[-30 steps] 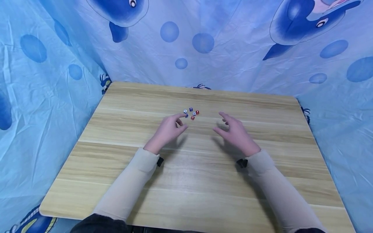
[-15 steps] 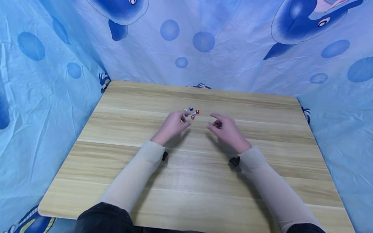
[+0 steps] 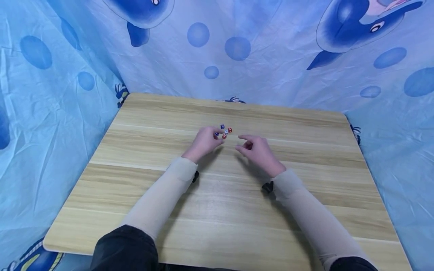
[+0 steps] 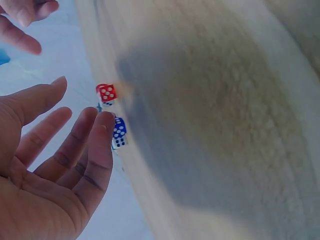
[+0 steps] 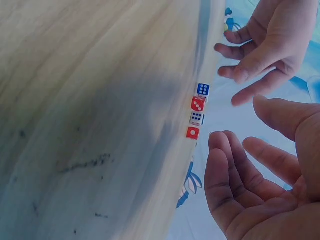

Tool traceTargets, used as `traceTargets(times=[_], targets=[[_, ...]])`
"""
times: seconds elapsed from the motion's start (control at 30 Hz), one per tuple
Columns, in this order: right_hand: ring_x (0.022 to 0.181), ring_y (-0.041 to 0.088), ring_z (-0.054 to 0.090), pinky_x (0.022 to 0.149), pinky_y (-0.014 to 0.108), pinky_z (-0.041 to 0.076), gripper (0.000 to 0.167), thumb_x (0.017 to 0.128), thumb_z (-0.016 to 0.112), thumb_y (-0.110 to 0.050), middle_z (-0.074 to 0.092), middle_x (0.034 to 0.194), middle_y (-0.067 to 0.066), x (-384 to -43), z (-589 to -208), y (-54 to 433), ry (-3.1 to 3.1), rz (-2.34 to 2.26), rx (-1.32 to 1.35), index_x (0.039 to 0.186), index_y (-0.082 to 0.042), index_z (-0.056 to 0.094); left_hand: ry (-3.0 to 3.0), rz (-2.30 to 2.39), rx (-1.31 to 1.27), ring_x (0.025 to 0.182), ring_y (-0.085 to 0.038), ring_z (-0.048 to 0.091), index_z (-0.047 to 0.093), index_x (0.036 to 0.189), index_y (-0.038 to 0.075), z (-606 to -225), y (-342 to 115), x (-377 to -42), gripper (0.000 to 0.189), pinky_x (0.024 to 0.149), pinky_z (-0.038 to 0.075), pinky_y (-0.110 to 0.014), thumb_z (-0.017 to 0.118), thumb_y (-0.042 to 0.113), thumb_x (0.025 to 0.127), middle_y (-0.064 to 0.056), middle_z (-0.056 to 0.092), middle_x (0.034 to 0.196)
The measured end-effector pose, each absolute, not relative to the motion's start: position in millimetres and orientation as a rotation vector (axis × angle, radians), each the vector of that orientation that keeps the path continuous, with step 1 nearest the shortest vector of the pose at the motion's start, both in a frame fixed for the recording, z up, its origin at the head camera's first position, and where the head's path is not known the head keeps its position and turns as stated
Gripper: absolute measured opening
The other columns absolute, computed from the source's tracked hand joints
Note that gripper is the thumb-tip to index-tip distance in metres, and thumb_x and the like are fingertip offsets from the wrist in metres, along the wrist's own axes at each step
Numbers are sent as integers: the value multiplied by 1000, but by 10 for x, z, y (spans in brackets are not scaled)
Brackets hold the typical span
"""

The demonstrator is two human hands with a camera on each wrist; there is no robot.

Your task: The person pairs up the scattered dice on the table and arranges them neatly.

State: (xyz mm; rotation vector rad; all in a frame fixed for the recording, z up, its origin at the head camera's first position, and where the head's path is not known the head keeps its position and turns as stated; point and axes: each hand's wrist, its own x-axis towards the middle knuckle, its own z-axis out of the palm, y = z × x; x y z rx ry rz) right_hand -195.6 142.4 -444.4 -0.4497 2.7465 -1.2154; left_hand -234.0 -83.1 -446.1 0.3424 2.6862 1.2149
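Several small dice lie in a loose cluster on the wooden table: a dark blue die (image 3: 222,126), a white die (image 3: 226,131), a red die (image 3: 229,130) and another red die (image 3: 224,136) among them. My left hand (image 3: 205,140) hovers at the cluster's left side, fingers loosely bent and nothing between them; it covers part of a blue die (image 3: 217,134). To the right of the dice, apart from them, my right hand (image 3: 258,149) is held with thumb and fingers spread, holding nothing. In the right wrist view the dice (image 5: 197,104) appear beyond the fingertips.
The wooden table (image 3: 217,233) stretches out around both hands. Behind it and along both sides hangs a blue sheet (image 3: 271,75) printed with dolphins and bubbles. Each wrist carries a small black device, such as the one at the right cuff (image 3: 268,186).
Both hands have moved inward, toward each other and the dice. A white die at the cluster's left edge is now hidden behind my left hand. The other dice have stayed in place.
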Motion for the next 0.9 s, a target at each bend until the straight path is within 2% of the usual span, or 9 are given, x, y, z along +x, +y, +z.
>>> traceTargets(times=[0.07,0.3,0.57,0.9], targets=[[75,17,64,65,35,54,48,96,75,-23,69,86,0,-1960,-4451,1405,2746,-1222,-451,137,-3,62,2688,1208,346,73,-20,66,68,129,4,-4477,-815,-2368,40,59,56,-31,77,8,91,-11,71,102],[71,18,62,62,36,52,47,95,76,-24,68,82,0,-1958,-4474,1355,2736,-1224,-457,136,-4,64,2749,1115,370,84,-18,65,73,120,4,-4564,-778,-2485,31,72,54,-30,76,5,89,-10,71,109],[69,18,61,59,35,51,48,95,76,-25,68,82,-1,-1925,-4496,1365,2730,-1208,-444,137,-5,63,2797,1016,371,75,-18,62,76,113,6,-4600,-717,-2543,25,69,51,-32,76,4,88,-9,71,112],[70,17,63,61,36,53,50,94,77,-24,68,82,-1,-1918,-4485,1385,2743,-1207,-443,137,-4,63,2806,948,323,82,-18,63,77,112,10,-4624,-670,-2618,24,72,52,-34,76,5,88,-8,70,118]])
